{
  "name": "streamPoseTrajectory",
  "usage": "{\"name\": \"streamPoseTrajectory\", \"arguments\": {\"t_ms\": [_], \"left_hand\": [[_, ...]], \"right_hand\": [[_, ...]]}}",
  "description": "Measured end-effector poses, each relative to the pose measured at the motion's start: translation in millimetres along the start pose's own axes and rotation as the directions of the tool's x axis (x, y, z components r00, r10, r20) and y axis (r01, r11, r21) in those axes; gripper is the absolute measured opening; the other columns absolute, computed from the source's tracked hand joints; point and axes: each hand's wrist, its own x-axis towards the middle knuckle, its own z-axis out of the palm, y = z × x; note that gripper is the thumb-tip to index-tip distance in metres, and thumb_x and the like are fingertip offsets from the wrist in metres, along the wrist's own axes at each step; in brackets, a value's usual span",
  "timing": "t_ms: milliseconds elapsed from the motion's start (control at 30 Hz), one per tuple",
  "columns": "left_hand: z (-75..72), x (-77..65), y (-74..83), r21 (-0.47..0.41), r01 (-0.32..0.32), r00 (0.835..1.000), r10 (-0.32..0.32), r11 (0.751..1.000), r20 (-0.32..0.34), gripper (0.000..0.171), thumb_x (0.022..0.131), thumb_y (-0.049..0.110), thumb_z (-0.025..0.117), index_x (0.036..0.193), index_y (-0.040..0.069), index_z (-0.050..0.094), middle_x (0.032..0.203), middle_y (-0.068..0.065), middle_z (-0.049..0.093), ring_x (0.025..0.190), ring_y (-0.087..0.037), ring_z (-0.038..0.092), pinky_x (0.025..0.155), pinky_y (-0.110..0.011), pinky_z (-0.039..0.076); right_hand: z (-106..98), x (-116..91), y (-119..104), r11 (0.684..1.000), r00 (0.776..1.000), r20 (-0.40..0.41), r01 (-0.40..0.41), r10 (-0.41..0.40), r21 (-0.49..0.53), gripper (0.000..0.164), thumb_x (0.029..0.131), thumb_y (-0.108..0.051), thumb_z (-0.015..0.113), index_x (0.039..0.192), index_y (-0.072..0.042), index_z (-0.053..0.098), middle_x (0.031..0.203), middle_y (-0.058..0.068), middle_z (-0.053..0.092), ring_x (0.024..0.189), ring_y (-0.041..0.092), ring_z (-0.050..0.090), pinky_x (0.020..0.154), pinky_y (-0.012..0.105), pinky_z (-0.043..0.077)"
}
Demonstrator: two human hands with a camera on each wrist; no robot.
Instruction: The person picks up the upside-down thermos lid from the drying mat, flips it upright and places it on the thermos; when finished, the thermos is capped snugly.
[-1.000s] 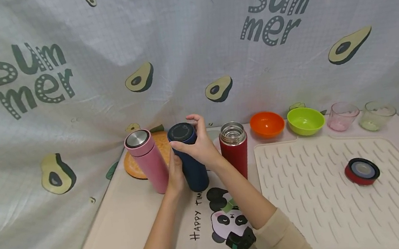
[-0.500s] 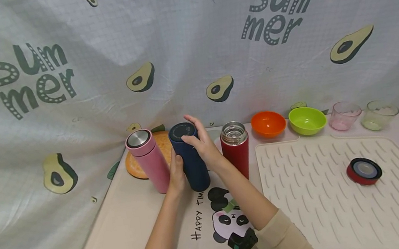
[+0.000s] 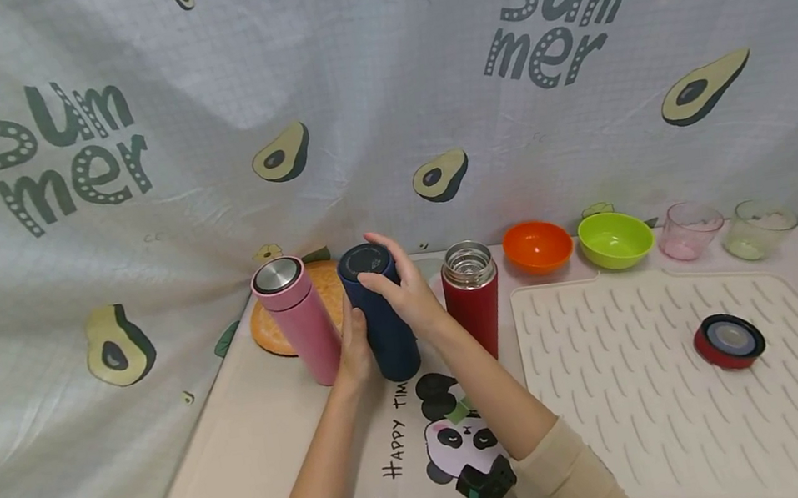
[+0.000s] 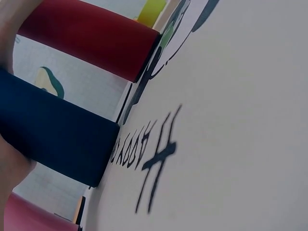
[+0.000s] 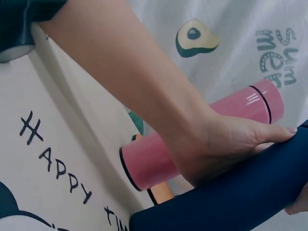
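A navy thermos bottle [image 3: 391, 338] stands upright on the table, its dark lid [image 3: 361, 261] on top. My left hand [image 3: 355, 354] grips its body from the left; in the right wrist view the left hand [image 5: 216, 144] lies along the navy wall. My right hand [image 3: 411, 296] holds the lid from the right, thumb at the near rim and fingers at the far side. Close by on the left is a pink thermos [image 3: 310, 332] with a silver-topped lid. To the right stands a lidless red thermos [image 3: 472, 315], its steel mouth showing.
A red and black lid [image 3: 729, 342] lies on the cream ridged mat [image 3: 614, 389] at right. Behind the mat are an orange bowl [image 3: 538, 249], a green bowl [image 3: 614, 242], a pink glass [image 3: 689, 232] and a greenish glass [image 3: 756, 231]. An orange round mat [image 3: 270, 333] lies behind the pink thermos.
My right thumb has shifted rightward along the near rim of the navy thermos's lid, and the right fingers have moved slightly left at the far side. The left hand keeps its grip.
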Motion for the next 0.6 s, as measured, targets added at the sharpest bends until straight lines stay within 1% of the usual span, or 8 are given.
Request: {"name": "streamPoseTrajectory", "arguments": {"t_ms": [67,167,267,333,433,567,600], "left_hand": [[-0.8,0.1,0.5,0.009,0.003,1.0,-0.003,1.0,0.011,0.077,0.092,0.061,0.018,0.146,0.009,-0.001,0.15,-0.015,0.011,0.134,-0.029,0.015,0.105,-0.052,0.016],[-1.7,0.7,0.1,0.016,-0.01,1.0,0.009,1.0,0.029,0.073,0.094,0.057,0.015,0.146,0.009,-0.002,0.15,-0.014,0.009,0.135,-0.027,0.012,0.107,-0.051,0.012],[-2.4,0.5,-2.2,0.011,-0.028,0.999,0.028,1.0,0.036,0.072,0.094,0.056,0.013,0.146,0.009,-0.002,0.15,-0.014,0.008,0.135,-0.028,0.01,0.107,-0.052,0.01],[-2.6,-0.3,-2.5,0.015,-0.023,0.999,0.023,1.0,0.028,0.073,0.094,0.058,0.014,0.146,0.01,-0.002,0.15,-0.014,0.007,0.135,-0.028,0.01,0.106,-0.053,0.01],[-2.1,-0.5,-2.1,0.023,-0.026,1.0,0.026,0.999,0.011,0.075,0.092,0.061,0.015,0.146,0.011,-0.001,0.15,-0.013,0.009,0.135,-0.028,0.012,0.105,-0.054,0.012],[0.2,0.2,-0.1,0.047,-0.046,0.999,0.047,0.998,-0.008,0.075,0.092,0.06,0.015,0.147,0.011,0.001,0.15,-0.012,0.011,0.135,-0.026,0.013,0.106,-0.053,0.012],[0.7,0.5,0.2,0.052,-0.051,0.999,0.052,0.997,-0.012,0.074,0.093,0.06,0.015,0.147,0.011,0.001,0.15,-0.012,0.012,0.135,-0.026,0.013,0.106,-0.053,0.012]], "right_hand": [[0.6,0.2,0.5,1.0,1.0,0.001,0.006,-0.006,0.02,0.057,0.088,-0.009,0.052,0.139,-0.004,0.028,0.127,0.021,0.045,0.111,0.028,0.049,0.095,0.039,0.04],[2.1,0.1,1.3,0.999,1.0,-0.009,0.018,-0.018,0.027,0.056,0.087,-0.007,0.054,0.137,-0.003,0.029,0.125,0.022,0.046,0.107,0.028,0.051,0.093,0.038,0.042],[2.1,-0.4,1.2,1.0,1.0,-0.008,0.01,-0.01,0.022,0.058,0.087,-0.009,0.053,0.139,-0.004,0.028,0.127,0.022,0.045,0.109,0.028,0.051,0.094,0.037,0.042],[1.1,-0.9,1.0,1.0,1.0,-0.001,-0.002,0.002,0.015,0.059,0.088,-0.011,0.052,0.141,-0.005,0.026,0.131,0.021,0.043,0.113,0.027,0.049,0.096,0.038,0.039],[0.0,-1.0,0.5,1.0,1.0,0.005,-0.004,0.004,-0.003,0.059,0.088,-0.01,0.052,0.141,-0.005,0.027,0.132,0.019,0.043,0.116,0.027,0.046,0.097,0.039,0.038],[1.6,-0.7,0.4,0.998,0.999,-0.036,0.005,-0.007,-0.055,0.059,0.084,-0.009,0.06,0.135,-0.005,0.03,0.125,0.018,0.043,0.109,0.027,0.049,0.092,0.038,0.043],[2.4,-0.7,0.3,0.997,0.999,-0.05,0.003,-0.007,-0.075,0.061,0.083,-0.011,0.063,0.134,-0.005,0.029,0.125,0.017,0.041,0.108,0.026,0.048,0.092,0.037,0.043]]}}
